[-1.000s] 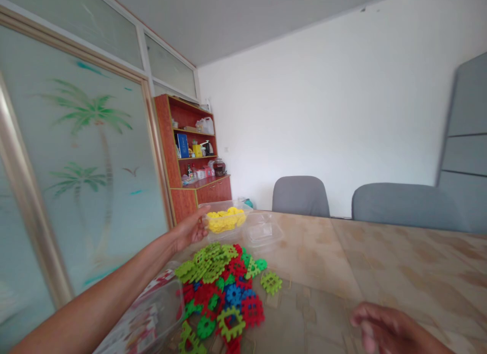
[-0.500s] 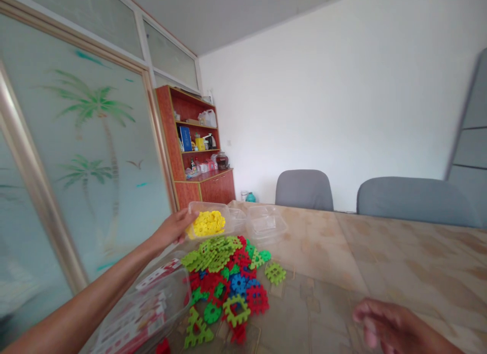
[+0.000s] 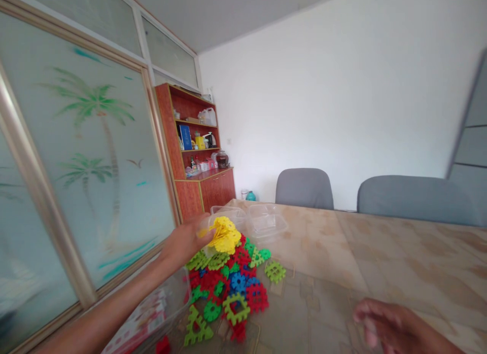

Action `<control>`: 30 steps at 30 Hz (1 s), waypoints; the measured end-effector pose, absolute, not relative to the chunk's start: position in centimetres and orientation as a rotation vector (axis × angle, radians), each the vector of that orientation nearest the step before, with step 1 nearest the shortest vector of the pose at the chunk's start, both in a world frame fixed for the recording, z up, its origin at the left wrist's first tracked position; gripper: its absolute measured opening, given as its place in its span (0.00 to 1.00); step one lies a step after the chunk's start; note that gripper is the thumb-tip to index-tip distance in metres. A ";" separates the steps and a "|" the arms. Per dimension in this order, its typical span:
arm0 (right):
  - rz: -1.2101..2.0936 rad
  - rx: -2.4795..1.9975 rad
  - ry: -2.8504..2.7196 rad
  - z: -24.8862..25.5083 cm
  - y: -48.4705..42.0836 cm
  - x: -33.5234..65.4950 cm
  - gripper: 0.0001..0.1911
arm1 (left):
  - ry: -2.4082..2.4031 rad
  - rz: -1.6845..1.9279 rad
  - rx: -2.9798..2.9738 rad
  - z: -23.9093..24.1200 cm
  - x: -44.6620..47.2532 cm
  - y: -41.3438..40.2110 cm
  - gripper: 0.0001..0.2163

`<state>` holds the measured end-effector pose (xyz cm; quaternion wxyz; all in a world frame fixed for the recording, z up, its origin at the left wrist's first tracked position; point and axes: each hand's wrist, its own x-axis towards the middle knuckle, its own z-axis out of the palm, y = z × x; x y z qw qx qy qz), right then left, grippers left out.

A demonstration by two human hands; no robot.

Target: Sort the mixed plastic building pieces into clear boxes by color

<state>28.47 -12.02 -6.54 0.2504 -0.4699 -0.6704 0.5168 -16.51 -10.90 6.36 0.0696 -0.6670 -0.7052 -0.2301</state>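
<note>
My left hand [image 3: 186, 242] grips a clear plastic container [image 3: 207, 250], which is tilted to the right. Yellow plastic pieces [image 3: 225, 235] slide out of it in a clump over a pile of toy pieces. That pile of interlocking plastic building pieces [image 3: 239, 282] is red, green, blue and lime, with notched edges. Part of the container is hidden behind my fingers and the yellow clump. Near the lower right, my right hand [image 3: 388, 323] rests over the table, fingers loosely bent and apart, holding nothing.
Clear plastic containers [image 3: 266, 222] stand behind the pile on the stone-patterned table [image 3: 323, 257]. A larger clear box [image 3: 173, 298] with printed paper lies under my left forearm. Grey chairs [image 3: 304, 189] line the far edge. A wooden cabinet [image 3: 216, 191] stands beyond.
My left hand has moved right and tipped the container over the pile. The yellow pieces, before lying inside it, now spill out. My right hand has stayed in place.
</note>
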 end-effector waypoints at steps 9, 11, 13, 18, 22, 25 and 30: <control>1.396 -1.282 -1.834 -6.7 -12.0 28.6 0.23 | -1.959 -0.360 -1.872 5.9 -14.4 -12.4 0.24; 1.384 -1.287 -1.842 -6.7 -12.0 28.7 0.25 | -1.922 -0.304 -1.819 5.8 -14.1 -12.9 0.25; 1.368 -1.283 -1.856 -6.8 -11.9 28.8 0.26 | -1.887 -0.259 -1.783 5.8 -13.9 -13.5 0.25; 1.353 -1.275 -1.867 -6.5 -12.0 28.6 0.27 | -1.867 -0.466 -1.790 6.9 -13.8 -15.3 0.25; 1.362 -1.311 -1.839 -5.5 -12.2 28.0 0.26 | -1.817 -1.015 -2.028 7.9 -11.8 -15.5 0.27; 1.374 -1.336 -1.820 -5.1 -12.1 27.8 0.24 | -1.877 -1.514 -2.344 7.5 -7.7 -13.8 0.26; 1.346 -1.395 -1.768 -5.8 -11.4 29.2 0.18 | -2.225 -2.217 -2.692 4.0 2.3 -7.9 0.23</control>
